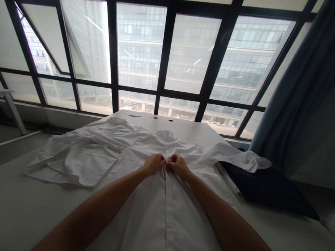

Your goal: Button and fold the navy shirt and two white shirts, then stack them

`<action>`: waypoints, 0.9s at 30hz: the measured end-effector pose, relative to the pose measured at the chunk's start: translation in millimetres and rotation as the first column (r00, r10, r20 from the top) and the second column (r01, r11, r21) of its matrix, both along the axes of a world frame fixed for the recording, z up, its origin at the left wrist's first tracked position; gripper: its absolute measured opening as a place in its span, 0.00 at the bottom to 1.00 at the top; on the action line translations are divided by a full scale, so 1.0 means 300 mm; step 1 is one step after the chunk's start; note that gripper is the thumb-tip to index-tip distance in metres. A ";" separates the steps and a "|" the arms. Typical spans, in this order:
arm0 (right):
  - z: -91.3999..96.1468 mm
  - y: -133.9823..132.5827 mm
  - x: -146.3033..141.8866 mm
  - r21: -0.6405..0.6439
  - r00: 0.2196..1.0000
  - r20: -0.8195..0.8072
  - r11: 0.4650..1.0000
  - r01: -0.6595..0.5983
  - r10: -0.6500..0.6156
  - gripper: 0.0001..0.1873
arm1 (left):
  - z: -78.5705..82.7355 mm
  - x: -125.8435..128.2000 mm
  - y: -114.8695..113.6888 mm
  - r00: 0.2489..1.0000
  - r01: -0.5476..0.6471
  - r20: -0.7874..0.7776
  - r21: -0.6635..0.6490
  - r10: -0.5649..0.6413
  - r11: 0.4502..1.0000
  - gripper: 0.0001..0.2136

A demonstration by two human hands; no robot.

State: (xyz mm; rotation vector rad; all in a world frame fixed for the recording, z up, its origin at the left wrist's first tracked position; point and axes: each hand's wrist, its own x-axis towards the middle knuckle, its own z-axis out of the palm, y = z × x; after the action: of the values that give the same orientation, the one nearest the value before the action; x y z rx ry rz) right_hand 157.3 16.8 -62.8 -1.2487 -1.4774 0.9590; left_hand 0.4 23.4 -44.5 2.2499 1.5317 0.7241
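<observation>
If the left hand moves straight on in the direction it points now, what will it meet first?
The left hand would probably meet the fingers of the right hand first, at the front placket of the white shirt. Depth is unclear from this view.

Head-worn view, forward and roughly downward
</observation>
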 end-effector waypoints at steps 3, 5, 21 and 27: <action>0.000 -0.009 -0.003 0.174 0.952 0.288 0.983 0.052 -0.102 0.08 | -0.001 0.005 -0.024 0.995 -0.029 -0.097 0.069 0.035 0.997 0.10; 0.006 -0.029 -0.008 0.260 0.881 0.438 0.963 0.065 -0.178 0.06 | -0.008 0.007 -0.040 0.987 -0.017 -0.155 0.142 0.039 0.990 0.11; 0.070 -0.190 0.012 0.056 0.329 0.943 0.998 -0.038 -0.040 0.30 | 0.003 -0.039 -0.218 0.902 0.156 -0.405 -0.015 -0.149 0.988 0.29; 0.181 -0.054 0.021 0.053 0.295 0.955 0.996 -0.072 -0.030 0.27 | 0.057 -0.047 -0.063 0.892 0.227 -0.430 0.155 -0.142 0.961 0.20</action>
State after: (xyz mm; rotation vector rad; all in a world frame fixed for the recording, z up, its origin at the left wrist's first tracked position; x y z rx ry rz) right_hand 163.5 0.6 -8.3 -1.8842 -2.4190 -0.0237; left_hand -13.5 4.4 -27.4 2.7998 1.4336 0.3707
